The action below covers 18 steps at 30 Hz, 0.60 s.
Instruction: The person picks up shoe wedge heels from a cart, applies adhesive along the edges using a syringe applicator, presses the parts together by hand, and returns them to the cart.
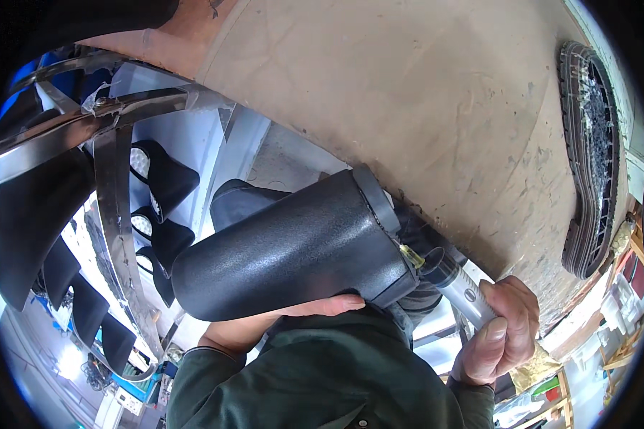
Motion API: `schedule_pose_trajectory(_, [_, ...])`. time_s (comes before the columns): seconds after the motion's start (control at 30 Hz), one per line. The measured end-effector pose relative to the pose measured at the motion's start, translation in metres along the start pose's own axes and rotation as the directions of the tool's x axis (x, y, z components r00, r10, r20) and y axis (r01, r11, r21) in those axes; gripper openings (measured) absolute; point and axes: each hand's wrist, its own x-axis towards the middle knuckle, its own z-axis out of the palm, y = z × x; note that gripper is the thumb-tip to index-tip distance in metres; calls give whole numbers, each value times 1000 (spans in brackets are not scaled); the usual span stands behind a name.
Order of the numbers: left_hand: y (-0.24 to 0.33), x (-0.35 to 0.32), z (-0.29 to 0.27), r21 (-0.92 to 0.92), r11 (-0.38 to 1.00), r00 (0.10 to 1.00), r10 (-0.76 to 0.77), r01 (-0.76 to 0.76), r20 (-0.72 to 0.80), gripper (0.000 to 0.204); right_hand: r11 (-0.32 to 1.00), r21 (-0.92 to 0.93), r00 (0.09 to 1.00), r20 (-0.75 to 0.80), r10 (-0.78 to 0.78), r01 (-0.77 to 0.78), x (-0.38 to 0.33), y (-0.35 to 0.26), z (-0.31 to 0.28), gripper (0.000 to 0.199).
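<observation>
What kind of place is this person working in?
Probably a boot or shoe workshop. A treaded rubber sole lies on a worn bench, black boot uppers hang on a metal rack, and both hands work on a black boot shaft.

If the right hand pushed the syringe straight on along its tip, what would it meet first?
Probably the black boot upper: the syringe in the right hand already has its yellow tip at the boot's rim, though exact depth is unclear.

A black shoe sole lay on the brown worktable; black boot uppers hung on a metal rack.
</observation>
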Motion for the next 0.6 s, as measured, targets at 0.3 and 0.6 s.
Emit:
schedule_pose_trajectory(0.3, [8,-5,-1,6,995,995,-95,95,4,67,983,-82,985,39,166,-162,-2,-10,-3,32])
schedule_pose_trajectory(0.6, [8,-4,-4,35,986,986,-166,165,22,68,929,-175,937,68,342,-326,-3,-19,-11,33])
